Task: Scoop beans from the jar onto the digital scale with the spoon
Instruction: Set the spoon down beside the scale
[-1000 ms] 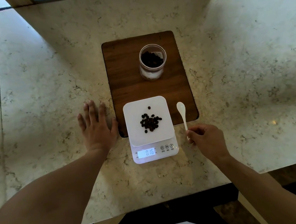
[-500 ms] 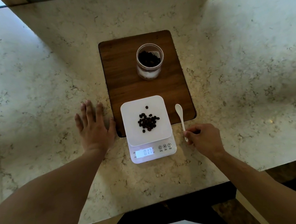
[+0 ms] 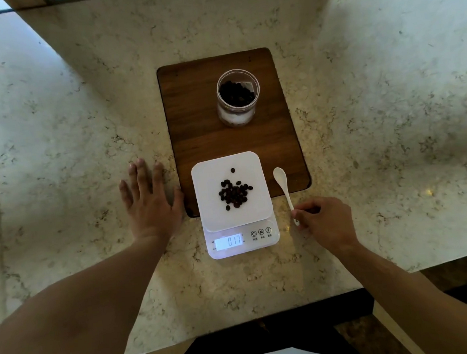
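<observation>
A clear jar (image 3: pixel 237 97) with dark beans stands open on a brown wooden board (image 3: pixel 202 134). In front of it sits a white digital scale (image 3: pixel 251 175) with a pile of dark beans (image 3: pixel 235 192) on its platform; its lit display reads 017. A white spoon (image 3: pixel 285 190) lies just right of the scale, bowl on the board, handle toward me. My right hand (image 3: pixel 326 221) has its fingertips pinched on the handle's end. My left hand (image 3: pixel 150 205) lies flat on the counter left of the scale, fingers spread, holding nothing.
The marble counter (image 3: pixel 78 135) stretches wide on both sides of the board. Its near edge runs just below my forearms, with dark floor beyond. A seam in the stone runs down the far left.
The display went from 016 to 017. Both hands stay where they were; the spoon rests in the same spot beside the scale. The view shifted only slightly.
</observation>
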{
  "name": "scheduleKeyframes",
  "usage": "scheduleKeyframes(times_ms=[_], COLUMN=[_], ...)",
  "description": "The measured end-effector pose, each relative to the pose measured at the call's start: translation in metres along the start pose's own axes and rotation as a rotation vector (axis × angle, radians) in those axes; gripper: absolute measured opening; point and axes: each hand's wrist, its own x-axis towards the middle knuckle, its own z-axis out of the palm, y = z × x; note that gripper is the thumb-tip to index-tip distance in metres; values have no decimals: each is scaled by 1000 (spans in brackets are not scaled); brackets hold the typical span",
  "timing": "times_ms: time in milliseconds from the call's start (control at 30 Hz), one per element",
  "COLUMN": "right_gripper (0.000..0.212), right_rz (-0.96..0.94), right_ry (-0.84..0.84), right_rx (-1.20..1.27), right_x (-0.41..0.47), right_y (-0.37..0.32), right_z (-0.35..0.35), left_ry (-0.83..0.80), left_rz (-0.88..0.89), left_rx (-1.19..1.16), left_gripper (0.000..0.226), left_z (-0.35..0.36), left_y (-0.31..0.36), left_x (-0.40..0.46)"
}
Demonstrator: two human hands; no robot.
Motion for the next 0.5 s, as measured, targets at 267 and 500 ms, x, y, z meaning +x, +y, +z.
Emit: scheduleKeyframes(times_ms=[267,500], right_gripper=[6,24], right_rz=[-23,-55], right_ry=[43,79], right_rx=[-59,-112], right_x=[-1,2], right_y=[6,11], right_z=[1,1], left_ry=[9,1], left_rz=[3,3], left_rx=[0,-2], left_gripper=[74,74], left_z=[0,0], left_y=[-1,0], left_x=[0,0])
